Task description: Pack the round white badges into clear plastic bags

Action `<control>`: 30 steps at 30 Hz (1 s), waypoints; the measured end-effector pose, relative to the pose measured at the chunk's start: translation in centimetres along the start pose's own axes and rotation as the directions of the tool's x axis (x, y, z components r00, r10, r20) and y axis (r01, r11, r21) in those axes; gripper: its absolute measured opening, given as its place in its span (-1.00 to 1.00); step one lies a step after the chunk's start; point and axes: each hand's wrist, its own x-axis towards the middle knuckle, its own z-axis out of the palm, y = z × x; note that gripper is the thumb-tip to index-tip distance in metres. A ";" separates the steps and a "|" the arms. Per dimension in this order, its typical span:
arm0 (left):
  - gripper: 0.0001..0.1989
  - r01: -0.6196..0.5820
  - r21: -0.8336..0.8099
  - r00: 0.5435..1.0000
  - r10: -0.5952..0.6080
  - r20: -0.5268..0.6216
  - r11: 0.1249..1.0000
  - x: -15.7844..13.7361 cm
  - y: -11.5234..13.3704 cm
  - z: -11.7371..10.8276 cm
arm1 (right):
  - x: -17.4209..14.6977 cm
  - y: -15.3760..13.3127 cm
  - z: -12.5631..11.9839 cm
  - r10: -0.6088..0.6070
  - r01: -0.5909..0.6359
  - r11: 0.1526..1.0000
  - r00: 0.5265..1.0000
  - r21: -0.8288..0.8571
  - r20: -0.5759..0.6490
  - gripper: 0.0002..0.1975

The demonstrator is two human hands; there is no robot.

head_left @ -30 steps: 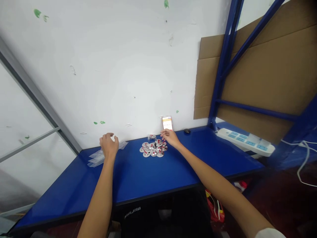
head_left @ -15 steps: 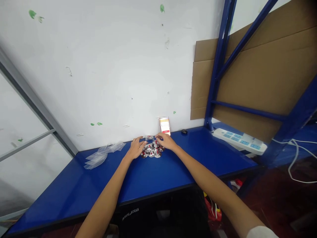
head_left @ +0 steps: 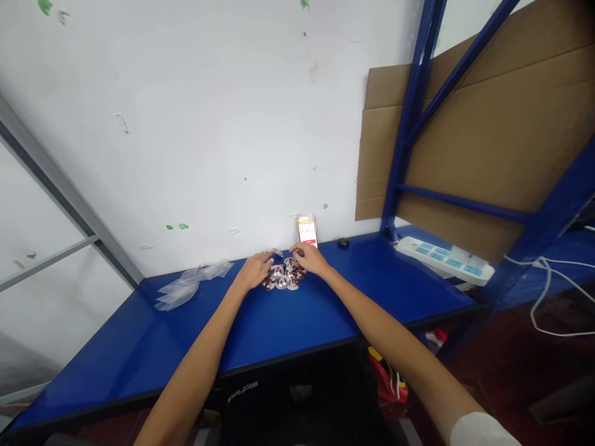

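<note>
Several shiny round metal discs with red markings (head_left: 281, 281) lie in a loose cluster on the blue table. My left hand (head_left: 254, 271) is at the cluster's left side, its fingers closed at the edge of a small clear packet with a red mark (head_left: 277, 253). The packet is tilted up behind the discs. At the back right of the cluster, my right hand (head_left: 310, 257) has its fingers bent into a pinch. Whatever may be between those fingertips is too small to make out.
Flat clear plastic bags (head_left: 186, 285) lie on the table's left. A lit phone (head_left: 307, 231) leans against the wall, with a black mouse (head_left: 343, 242) to its right. A white power strip (head_left: 444, 260) sits by the blue frame (head_left: 400, 148) and cardboard (head_left: 379, 148).
The small packet, earlier lying flatter between my hands, is now tilted and nearer my left fingertips. My right hand has drawn slightly away from it. The camera view has shifted a little.
</note>
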 end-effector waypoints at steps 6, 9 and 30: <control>-0.37 -0.056 -0.080 0.994 0.048 -0.098 0.995 0.3 1.8 -1.5 | -0.2 -1.4 0.3 -0.099 0.098 0.995 0.994 -0.019 -0.055 -0.74; -0.39 -0.050 -0.162 0.991 0.029 -0.128 0.986 0.3 3.2 -2.3 | -0.4 -2.0 0.7 -0.135 0.132 0.990 0.989 -0.056 -0.056 -0.50; -0.81 -0.001 -0.324 0.912 -0.132 -0.388 0.946 -0.5 4.7 -2.9 | 0.2 -1.7 1.1 0.018 0.017 0.950 0.994 0.313 -0.109 -0.70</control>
